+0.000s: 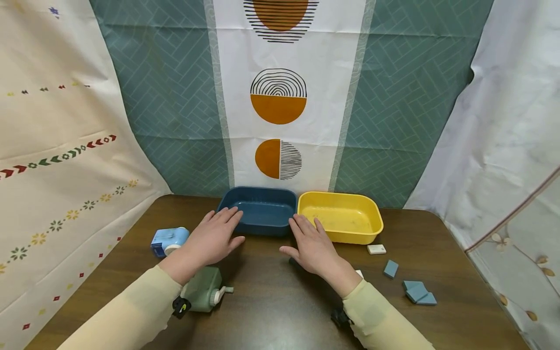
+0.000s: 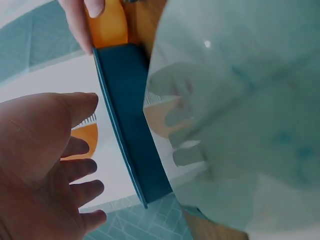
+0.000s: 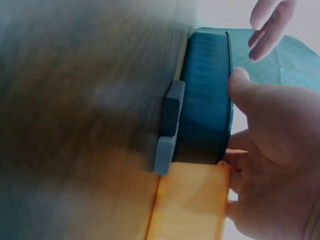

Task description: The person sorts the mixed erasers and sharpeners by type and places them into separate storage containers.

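My left hand (image 1: 214, 236) is held palm down with fingers extended, by the front left corner of a dark blue tray (image 1: 258, 229). My right hand (image 1: 312, 248) has its fingers extended near where that tray meets a yellow tray (image 1: 350, 237). Neither hand holds anything; whether fingertips touch the rims, I cannot tell. Under my left forearm stands a green jug (image 1: 203, 291) with a white cap and spout, partly covered by the sleeve. Two blue-grey tiles (image 3: 172, 107) lie before the blue tray in the right wrist view, mostly hidden by my right hand in the head view.
A light blue container (image 1: 168, 239) with a white cap lies left of my left hand. To the right are a white block (image 1: 376, 249), a blue-grey tile (image 1: 391, 269) and a small pile of tiles (image 1: 416, 291). Patterned cloth (image 1: 280, 121) hangs behind the table (image 1: 271, 311).
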Demonstrator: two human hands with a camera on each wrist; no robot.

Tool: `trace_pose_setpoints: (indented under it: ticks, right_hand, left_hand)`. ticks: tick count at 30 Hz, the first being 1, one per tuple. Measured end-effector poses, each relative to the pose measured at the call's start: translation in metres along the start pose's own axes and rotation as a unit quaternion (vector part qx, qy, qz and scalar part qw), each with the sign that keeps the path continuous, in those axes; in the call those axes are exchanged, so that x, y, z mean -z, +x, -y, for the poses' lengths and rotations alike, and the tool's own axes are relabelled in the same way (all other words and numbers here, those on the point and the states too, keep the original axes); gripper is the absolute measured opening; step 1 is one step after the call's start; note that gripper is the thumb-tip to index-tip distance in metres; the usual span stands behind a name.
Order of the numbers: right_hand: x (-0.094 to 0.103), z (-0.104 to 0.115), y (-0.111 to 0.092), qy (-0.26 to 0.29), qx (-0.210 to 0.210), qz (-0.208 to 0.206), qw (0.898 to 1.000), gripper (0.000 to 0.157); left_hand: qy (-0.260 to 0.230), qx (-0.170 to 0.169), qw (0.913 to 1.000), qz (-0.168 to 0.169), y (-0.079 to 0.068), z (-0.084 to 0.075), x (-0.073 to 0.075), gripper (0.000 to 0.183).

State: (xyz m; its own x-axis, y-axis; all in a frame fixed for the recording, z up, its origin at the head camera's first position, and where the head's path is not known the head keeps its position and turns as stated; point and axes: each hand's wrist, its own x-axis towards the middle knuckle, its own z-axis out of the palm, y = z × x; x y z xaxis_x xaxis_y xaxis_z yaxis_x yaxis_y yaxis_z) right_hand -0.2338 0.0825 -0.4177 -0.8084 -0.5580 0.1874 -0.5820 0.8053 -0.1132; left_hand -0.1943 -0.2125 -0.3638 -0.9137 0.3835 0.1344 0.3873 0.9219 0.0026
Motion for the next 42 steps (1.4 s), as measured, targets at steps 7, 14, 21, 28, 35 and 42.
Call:
trace_pose_setpoints:
  ticks: [7,14,21,28,35,42]
  right_hand:
    - [0.000,0.000,-0.001,-0.001,0.002,0.002,1.000,0.085]
    - [-0.003,-0.003,-0.001,0.008,0.007,-0.003,1.000,0.085]
    - [-0.003,-0.003,-0.001,0.015,0.008,-0.002,1.000,0.086]
    - [-0.002,-0.003,0.000,0.012,0.004,0.000,1.000,0.086]
    - [0.000,0.000,0.000,0.006,-0.007,0.009,1.000,0.087]
    - [-0.001,-0.002,0.000,0.010,-0.006,0.008,1.000,0.087]
  left_hand:
    - [0.005,0.009,0.9996,-0.025,-0.010,0.009,0.000,0.068]
    - [0.017,0.019,0.9987,-0.044,-0.015,0.020,-0.001,0.067]
    - [0.019,0.026,0.9981,-0.053,-0.020,0.029,-0.002,0.066]
    - [0.025,0.032,0.9971,-0.064,-0.023,0.036,-0.004,0.065]
    - [0.025,0.053,0.9965,-0.059,-0.025,0.039,-0.002,0.067]
    - [0.029,0.063,0.9954,-0.067,-0.030,0.045,-0.002,0.068]
